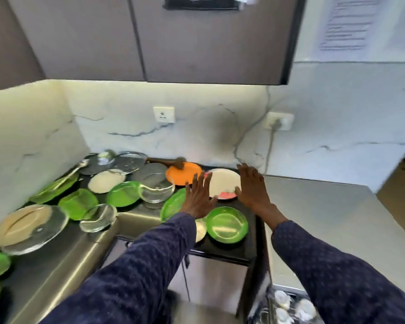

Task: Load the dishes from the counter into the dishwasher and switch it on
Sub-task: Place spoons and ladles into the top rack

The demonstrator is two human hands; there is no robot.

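Note:
Both my hands reach over the dishes on the counter. My left hand (198, 194) and my right hand (253, 187) have straight fingers and flank a white plate with pink marks (223, 182), one on each side; I cannot tell whether they touch it. An orange plate (181, 175) lies just behind my left hand. A green bowl (227, 224) sits in front, below the white plate. More green plates (124, 194), glass bowls (157, 190) and glass lids (29, 226) crowd the counter to the left. A dishwasher rack (288, 305) with white items shows at the bottom right.
A steel counter (325, 216) stretches to the right. A wooden utensil (168, 162) lies by the back wall. Two wall sockets (163, 114) sit in the marble backsplash, one with a cable plugged in. Grey cabinets (173, 43) hang overhead.

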